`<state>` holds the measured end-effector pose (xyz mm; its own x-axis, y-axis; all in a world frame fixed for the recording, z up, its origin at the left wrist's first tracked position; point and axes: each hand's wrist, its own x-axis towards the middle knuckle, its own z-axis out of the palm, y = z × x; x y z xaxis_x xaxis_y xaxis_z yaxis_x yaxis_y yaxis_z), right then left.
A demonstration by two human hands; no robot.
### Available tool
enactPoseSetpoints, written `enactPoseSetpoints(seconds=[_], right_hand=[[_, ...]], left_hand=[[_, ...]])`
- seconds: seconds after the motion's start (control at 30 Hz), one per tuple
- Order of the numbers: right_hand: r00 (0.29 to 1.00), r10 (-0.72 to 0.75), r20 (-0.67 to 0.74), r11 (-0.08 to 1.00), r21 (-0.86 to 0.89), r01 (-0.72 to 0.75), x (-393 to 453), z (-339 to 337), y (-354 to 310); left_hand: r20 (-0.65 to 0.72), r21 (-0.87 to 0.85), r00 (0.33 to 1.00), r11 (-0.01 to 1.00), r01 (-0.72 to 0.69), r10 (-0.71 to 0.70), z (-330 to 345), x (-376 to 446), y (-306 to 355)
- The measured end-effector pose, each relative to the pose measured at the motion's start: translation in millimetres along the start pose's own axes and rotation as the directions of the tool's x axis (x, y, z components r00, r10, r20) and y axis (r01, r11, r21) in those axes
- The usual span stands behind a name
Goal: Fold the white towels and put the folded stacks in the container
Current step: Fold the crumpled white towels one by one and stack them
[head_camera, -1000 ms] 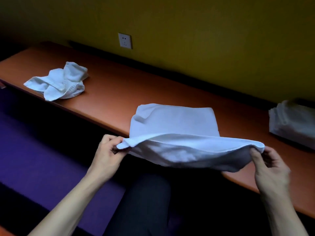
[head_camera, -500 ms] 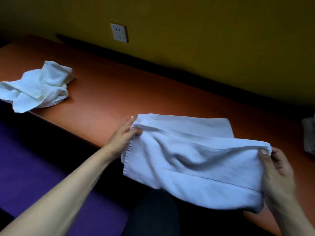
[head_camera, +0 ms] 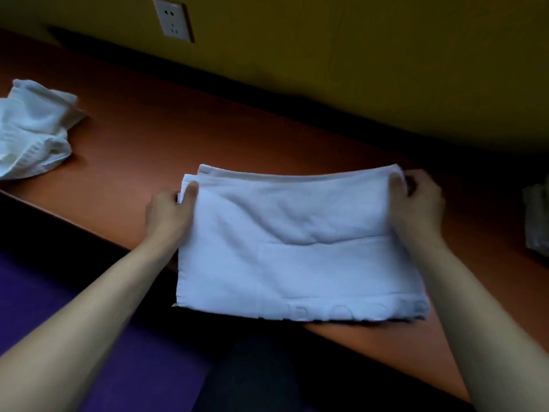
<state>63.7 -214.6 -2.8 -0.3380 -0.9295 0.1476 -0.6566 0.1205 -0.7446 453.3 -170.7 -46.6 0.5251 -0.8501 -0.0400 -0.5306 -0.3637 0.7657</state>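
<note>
A white towel (head_camera: 297, 248) lies folded over on the orange table (head_camera: 184, 138), its near edge hanging a little past the table's front edge. My left hand (head_camera: 169, 212) pinches its far left corner with the thumb on top. At the far right corner, my right hand (head_camera: 416, 203) holds the towel the same way. A crumpled white towel (head_camera: 32, 129) lies at the far left of the table. The edge of more white cloth (head_camera: 537, 218) shows at the right border; I cannot tell whether a container is there.
A yellow wall with a white socket (head_camera: 172, 20) rises behind the table. A dark strip runs along the back of the table. Purple floor (head_camera: 133, 367) and my dark trouser leg lie below the front edge.
Both hands carried the near edge of the towel up and forward, laying it onto the far edge. The towel now lies flat in half on the table. The view shifted right.
</note>
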Motion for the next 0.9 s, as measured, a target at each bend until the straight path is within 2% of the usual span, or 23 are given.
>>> enactPoseSetpoints(seconds=[0.07, 0.1, 0.17, 0.23, 0.27, 0.37, 0.47, 0.57, 0.73, 0.9], right_hand=[[0.99, 0.099, 0.098, 0.99, -0.108, -0.088, -11, 25, 20], [0.985, 0.124, 0.118, 0.982, -0.159, -0.105, -18, 28, 26], [0.991, 0.113, 0.075, 0.965, -0.247, -0.091, -35, 25, 34], [0.994, 0.103, 0.026, 0.957, -0.276, -0.092, -53, 18, 39], [0.994, 0.111, 0.015, 0.951, -0.292, -0.101, -62, 16, 41], [0.974, 0.221, 0.045, 0.911, -0.365, -0.189, -76, 6, 46], [0.923, 0.363, 0.124, 0.873, -0.391, -0.291, -81, -6, 51], [0.887, 0.406, 0.219, 0.908, -0.208, -0.364, -87, -16, 63], [0.883, 0.45, 0.131, 0.89, 0.017, -0.456, -104, -43, 93], [0.851, 0.525, -0.005, 0.849, 0.076, -0.523, -108, -98, 132]], left_hand=[[-0.031, 0.053, 0.999, 0.998, 0.026, -0.024, 6, -2, -14], [-0.055, 0.09, 0.998, 0.996, -0.031, 0.036, 6, -8, -14], [-0.065, 0.217, 0.945, 0.929, -0.3, 0.32, 8, -34, -8], [0.069, 0.279, 0.835, 0.793, -0.542, 0.546, 14, -71, 0], [0.172, 0.293, 0.79, 0.735, -0.611, 0.588, 21, -90, 0], [0.459, 0.396, 0.732, 0.621, -0.676, 0.504, 44, -133, -7], [0.516, 0.491, 0.734, 0.55, -0.676, 0.442, 54, -139, -9], [0.555, 0.502, 0.709, 0.505, -0.702, 0.435, 55, -133, -6], [0.665, 0.429, 0.61, 0.449, -0.784, 0.43, 69, -132, 20], [0.727, 0.333, 0.485, 0.368, -0.868, 0.486, 124, -148, 65]])
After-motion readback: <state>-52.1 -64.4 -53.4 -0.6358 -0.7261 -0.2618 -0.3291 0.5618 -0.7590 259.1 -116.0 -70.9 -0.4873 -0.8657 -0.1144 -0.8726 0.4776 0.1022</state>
